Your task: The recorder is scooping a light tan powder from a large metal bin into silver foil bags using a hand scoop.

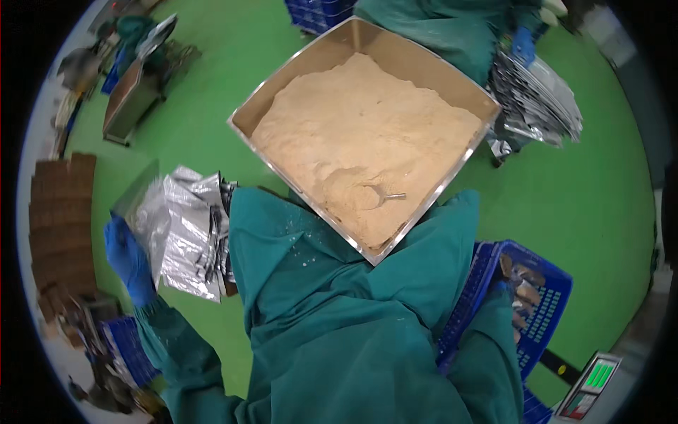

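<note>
My left hand [129, 260], in a blue glove, is closed on the edge of a clear plastic bag [146, 212], held up at the left. Beside it lies a stack of silver foil bags [194, 230]. My right hand [501, 286] reaches into a blue plastic crate [554, 307] at the right. Its fingers are mostly hidden by the sleeve and the crate's edge. Brownish pieces [526, 291], too indistinct to name, lie in that crate. In front of my knees, a metal tray [432, 200] holds tan powder [353, 120], with a metal scoop [381, 198] partly sunk in it.
Across the tray, a co-worker in green [438, 32] has a blue-gloved hand [523, 46] on another pile of silver bags [537, 99]. A scale display [590, 385] stands at the lower right. Stacked brown cartons [63, 219] and another metal tray [134, 99] are at the left.
</note>
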{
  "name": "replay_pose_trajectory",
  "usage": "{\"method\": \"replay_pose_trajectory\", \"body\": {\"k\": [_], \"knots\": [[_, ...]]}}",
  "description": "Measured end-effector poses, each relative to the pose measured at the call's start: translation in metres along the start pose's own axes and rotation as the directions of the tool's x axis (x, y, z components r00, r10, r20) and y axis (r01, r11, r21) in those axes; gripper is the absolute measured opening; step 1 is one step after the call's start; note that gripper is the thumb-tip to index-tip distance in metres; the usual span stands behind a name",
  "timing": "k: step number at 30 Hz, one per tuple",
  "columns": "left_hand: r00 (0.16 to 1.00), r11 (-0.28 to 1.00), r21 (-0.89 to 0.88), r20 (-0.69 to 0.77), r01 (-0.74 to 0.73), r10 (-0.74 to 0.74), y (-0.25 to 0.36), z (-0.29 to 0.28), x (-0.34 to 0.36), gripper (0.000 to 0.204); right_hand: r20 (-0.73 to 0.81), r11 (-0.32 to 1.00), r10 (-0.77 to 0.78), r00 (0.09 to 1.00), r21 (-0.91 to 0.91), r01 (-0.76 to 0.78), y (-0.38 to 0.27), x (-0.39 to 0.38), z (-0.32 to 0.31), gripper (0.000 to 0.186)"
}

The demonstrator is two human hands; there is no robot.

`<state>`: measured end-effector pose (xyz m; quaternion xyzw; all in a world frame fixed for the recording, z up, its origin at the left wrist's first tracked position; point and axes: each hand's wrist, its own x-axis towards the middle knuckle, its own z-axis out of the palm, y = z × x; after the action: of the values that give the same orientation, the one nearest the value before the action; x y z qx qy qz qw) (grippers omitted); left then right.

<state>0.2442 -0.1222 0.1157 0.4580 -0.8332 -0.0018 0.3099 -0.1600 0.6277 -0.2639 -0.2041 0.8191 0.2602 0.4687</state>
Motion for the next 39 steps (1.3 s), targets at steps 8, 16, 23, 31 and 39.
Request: {"method": "replay_pose_trajectory", "body": {"k": [8, 16, 23, 31, 39], "knots": [[0.829, 0.81, -0.335, 0.126, -0.482, 0.545, 0.123, 0.081, 0.013, 0.042, -0.397, 0.904, 0.098, 0.913, 0.419, 0.086, -0.013, -0.066, 0.013, 0.032], [0.822, 0.65, -0.645, 0.058, -0.402, 0.567, 0.192, 0.214, 0.023, 0.036, -0.721, 0.707, 0.384, 0.576, 0.631, 0.319, -0.006, -0.165, -0.026, 0.029], [0.864, 0.774, -0.546, 0.165, -0.321, 0.475, 0.176, 0.325, 0.049, 0.043, -0.642, -0.132, 0.222, 0.734, 0.726, 0.675, -0.119, -0.154, -0.266, 0.022], [0.973, 0.566, -0.821, 0.071, -0.069, 0.221, 0.128, 0.358, 0.051, 0.044, -0.352, -0.219, -0.375, 0.858, 0.933, 0.287, -0.326, 0.034, -0.398, 0.037], [0.994, 0.511, -0.857, 0.1, 0.064, 0.043, 0.123, 0.337, 0.074, 0.055, -0.083, 0.975, -0.206, 0.975, -0.104, 0.197, -0.369, 0.149, -0.305, 0.053]]}}
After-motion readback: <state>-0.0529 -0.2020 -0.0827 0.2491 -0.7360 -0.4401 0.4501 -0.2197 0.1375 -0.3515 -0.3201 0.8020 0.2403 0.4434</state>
